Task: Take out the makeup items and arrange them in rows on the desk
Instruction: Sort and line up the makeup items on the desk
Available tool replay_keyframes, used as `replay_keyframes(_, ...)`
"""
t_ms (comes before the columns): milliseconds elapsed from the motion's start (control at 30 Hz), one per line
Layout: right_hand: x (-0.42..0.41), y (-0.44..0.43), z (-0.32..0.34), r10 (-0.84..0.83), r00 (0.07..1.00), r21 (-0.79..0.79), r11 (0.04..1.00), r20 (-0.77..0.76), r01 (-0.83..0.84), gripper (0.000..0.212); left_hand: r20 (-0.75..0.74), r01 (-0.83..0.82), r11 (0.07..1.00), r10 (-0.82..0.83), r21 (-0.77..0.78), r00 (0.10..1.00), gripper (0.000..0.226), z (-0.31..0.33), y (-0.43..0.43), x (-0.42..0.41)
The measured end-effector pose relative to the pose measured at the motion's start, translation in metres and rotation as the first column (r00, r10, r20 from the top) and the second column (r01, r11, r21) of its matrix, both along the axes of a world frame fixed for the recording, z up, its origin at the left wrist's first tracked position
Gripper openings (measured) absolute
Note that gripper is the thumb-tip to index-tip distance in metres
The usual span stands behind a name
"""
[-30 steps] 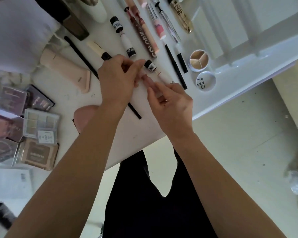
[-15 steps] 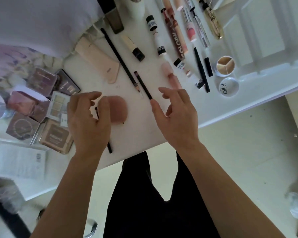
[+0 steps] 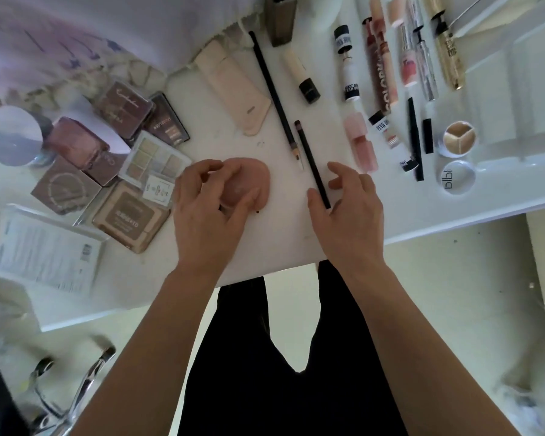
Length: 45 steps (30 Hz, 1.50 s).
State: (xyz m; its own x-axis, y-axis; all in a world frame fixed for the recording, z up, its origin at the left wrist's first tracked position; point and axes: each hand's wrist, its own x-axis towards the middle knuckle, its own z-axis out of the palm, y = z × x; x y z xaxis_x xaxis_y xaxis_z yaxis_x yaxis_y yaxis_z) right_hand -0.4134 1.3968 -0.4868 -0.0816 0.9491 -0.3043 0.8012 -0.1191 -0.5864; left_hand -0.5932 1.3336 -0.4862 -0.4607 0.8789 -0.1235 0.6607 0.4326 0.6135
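My left hand (image 3: 211, 209) hovers with curled fingers over a round pink puff (image 3: 252, 177) near the desk's front edge; whether it holds anything is hidden. My right hand (image 3: 350, 212) is spread, its thumb beside the near end of a thin black pencil (image 3: 312, 162). A longer black pencil (image 3: 272, 86) lies just left of that one. Right of them lie a pink bottle (image 3: 359, 143), several tubes and lip glosses (image 3: 381, 67) in rows, a three-colour concealer pot (image 3: 460, 136) and its white lid (image 3: 456, 179).
Several eyeshadow palettes (image 3: 139, 158) lie piled at the left, with a printed leaflet (image 3: 44, 250) in front of them. A beige foundation tube (image 3: 233, 86) lies behind the puff. The white desk's front edge (image 3: 453, 225) runs close to my wrists. A pale cloth (image 3: 76, 33) covers the back left.
Both hands left the pink bottle and tubes and drew back toward the front edge. My left hand swung left and now sits over the puff; the short pencil seen beneath it is out of sight.
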Motion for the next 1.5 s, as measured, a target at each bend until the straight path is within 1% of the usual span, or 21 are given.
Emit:
replay_keyframes(100, 0.0, 0.001, -0.001, 0.006, 1.0, 0.002, 1.0, -0.006, -0.006, 0.032, -0.005, -0.032, 0.998, 0.032, -0.056, 0.999, 0.044, 0.004, 0.002, -0.002)
replay_keyframes(200, 0.001, -0.002, 0.005, -0.038, 0.986, -0.062, 0.998, -0.16, 0.028, 0.026, -0.018, -0.075, 0.991, 0.074, -0.113, 0.997, 0.044, 0.017, 0.004, 0.002)
replay_keyframes(267, 0.0, -0.003, 0.015, -0.067, 0.959, -0.115, 0.993, -0.277, 0.036, 0.023, 0.066, -0.134, 0.99, 0.136, -0.04, 0.989, 0.044, 0.032, 0.011, 0.006)
replay_keyframes(300, 0.001, -0.003, 0.021, -0.075, 0.94, -0.137, 0.99, -0.332, 0.031, 0.02, 0.158, -0.194, 0.981, 0.192, -0.001, 0.969, 0.044, 0.04, 0.018, 0.009)
replay_keyframes(333, 0.001, -0.003, 0.027, -0.071, 0.924, -0.151, 0.988, -0.377, 0.014, 0.019, 0.275, -0.263, 0.965, 0.251, 0.004, 0.928, 0.044, 0.047, 0.025, 0.014)
replay_keyframes(400, 0.003, -0.003, 0.037, -0.029, 0.901, -0.161, 0.986, -0.433, -0.045, 0.019, 0.508, -0.37, 0.928, 0.34, -0.044, 0.791, 0.039, 0.06, 0.038, 0.021)
replay_keyframes(433, 0.004, -0.003, 0.041, -0.002, 0.894, -0.166, 0.983, -0.449, -0.082, 0.019, 0.591, -0.404, 0.913, 0.353, -0.051, 0.725, 0.033, 0.063, 0.041, 0.024)
replay_keyframes(500, 0.005, -0.004, 0.046, 0.034, 0.88, -0.184, 0.973, -0.474, -0.137, 0.019, 0.706, -0.459, 0.887, 0.357, -0.051, 0.612, 0.019, 0.068, 0.044, 0.024)
replay_keyframes(633, 0.005, 0.003, 0.055, 0.067, 0.864, -0.208, 0.959, -0.498, -0.194, 0.017, 0.866, -0.506, 0.858, 0.315, -0.086, 0.387, 0.017, 0.072, 0.048, 0.023)
replay_keyframes(667, 0.005, 0.005, 0.056, 0.077, 0.866, -0.228, 0.95, -0.494, -0.215, 0.02, 0.896, -0.501, 0.86, 0.298, -0.101, 0.329, 0.015, 0.074, 0.051, 0.025)
replay_keyframes(767, 0.008, 0.004, 0.06, 0.062, 0.859, -0.267, 0.937, -0.508, -0.225, 0.028, 0.932, -0.511, 0.846, 0.294, -0.151, 0.211, 0.016, 0.072, 0.055, 0.028)
replay_keyframes(833, 0.005, 0.0, 0.063, 0.046, 0.856, -0.245, 0.949, -0.514, -0.199, 0.027, 0.937, -0.512, 0.843, 0.298, -0.167, 0.184, 0.017, 0.069, 0.054, 0.027)
replay_keyframes(900, 0.0, -0.004, 0.066, 0.063, 0.862, -0.192, 0.964, -0.503, -0.182, 0.025, 0.931, -0.527, 0.832, 0.315, -0.176, 0.187, 0.016, 0.066, 0.053, 0.023)
replay_keyframes(933, -0.002, -0.007, 0.066, 0.082, 0.867, -0.152, 0.972, -0.491, -0.178, 0.023, 0.931, -0.566, 0.804, 0.326, -0.181, 0.165, 0.013, 0.064, 0.052, 0.016)
replay_keyframes(1000, 0.003, -0.014, 0.062, 0.122, 0.883, -0.063, 0.984, -0.453, -0.167, 0.022, 0.948, -0.703, 0.688, 0.312, -0.177, 0.067, 0.013, 0.06, 0.053, -0.013)
replay_keyframes(1033, 0.01, -0.018, 0.059, 0.115, 0.893, -0.044, 0.988, -0.435, -0.149, 0.021, 0.96, -0.758, 0.635, 0.276, -0.15, 0.041, 0.014, 0.057, 0.055, -0.031)
replay_keyframes(1067, 0.019, -0.021, 0.057, 0.085, 0.901, -0.055, 0.991, -0.425, -0.119, 0.019, 0.969, -0.782, 0.613, 0.243, -0.115, 0.049, 0.015, 0.056, 0.057, -0.049)
replay_keyframes(1167, 0.044, -0.024, 0.055, -0.059, 0.909, -0.158, 0.987, -0.413, -0.007, 0.017, 0.971, -0.735, 0.676, 0.208, -0.056, 0.118, 0.016, 0.056, 0.065, -0.072)
replay_keyframes(1233, 0.047, -0.023, 0.055, -0.082, 0.911, -0.191, 0.981, -0.405, 0.003, 0.017, 0.968, -0.712, 0.7, 0.217, -0.062, 0.129, 0.015, 0.056, 0.066, -0.066)
replay_keyframes(1300, 0.039, -0.021, 0.054, -0.052, 0.91, -0.191, 0.981, -0.412, -0.03, 0.018, 0.962, -0.715, 0.692, 0.25, -0.098, 0.11, 0.014, 0.055, 0.062, -0.053)
replay_keyframes(1500, 0.01, -0.008, 0.059, 0.045, 0.892, -0.126, 0.986, -0.451, -0.113, 0.019, 0.949, -0.68, 0.694, 0.316, -0.235, -0.006, 0.015, 0.047, 0.051, -0.004)
